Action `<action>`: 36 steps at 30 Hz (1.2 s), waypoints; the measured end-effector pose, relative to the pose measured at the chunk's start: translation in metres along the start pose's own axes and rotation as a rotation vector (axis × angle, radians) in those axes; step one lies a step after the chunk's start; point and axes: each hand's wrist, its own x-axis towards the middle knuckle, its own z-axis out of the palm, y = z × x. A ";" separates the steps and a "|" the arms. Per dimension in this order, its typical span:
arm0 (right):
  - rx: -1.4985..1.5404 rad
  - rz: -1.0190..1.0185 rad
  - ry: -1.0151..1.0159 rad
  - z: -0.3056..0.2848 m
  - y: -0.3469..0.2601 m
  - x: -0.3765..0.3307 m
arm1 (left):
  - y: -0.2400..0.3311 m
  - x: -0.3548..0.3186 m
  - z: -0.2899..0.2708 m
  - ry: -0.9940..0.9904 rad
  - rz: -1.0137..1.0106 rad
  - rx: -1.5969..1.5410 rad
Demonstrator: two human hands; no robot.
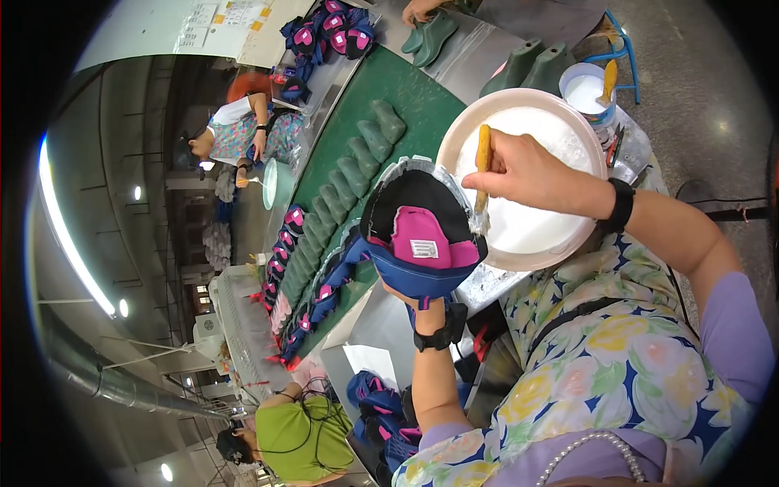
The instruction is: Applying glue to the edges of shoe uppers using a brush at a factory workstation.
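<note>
My left hand [398, 293], mostly hidden behind it, holds up a navy shoe upper [422, 281] with a black lining and a pink tongue bearing a white label. The upper's pale, ragged lower edge faces away from me and shows whitish smears. In my right hand [523, 169] is a brush [484, 148] with a yellowish handle, gripped between thumb and fingers. Its whitened bristles touch or nearly touch the right edge of the upper. Under the right hand sits a wide, pale pink basin [591, 134] of white liquid.
A green conveyor belt [422, 93] carries grey-green shoe lasts [349, 178] and several navy uppers. Beyond the basin stand a small white-filled bucket [586, 91] with a brush and dark green lasts [548, 69]. More uppers [381, 406] lie near my left arm. Co-workers [300, 438] work nearby.
</note>
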 end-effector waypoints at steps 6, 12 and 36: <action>0.106 0.042 -0.055 0.015 0.007 -0.015 | 0.001 0.007 -0.001 -0.044 0.532 0.356; 0.197 -0.152 -0.018 -0.007 0.006 -0.016 | 0.008 0.023 -0.039 -0.101 -0.832 -0.422; -0.066 -0.331 -0.308 -0.028 -0.010 -0.004 | 0.002 -0.033 -0.019 -0.214 -0.716 -0.570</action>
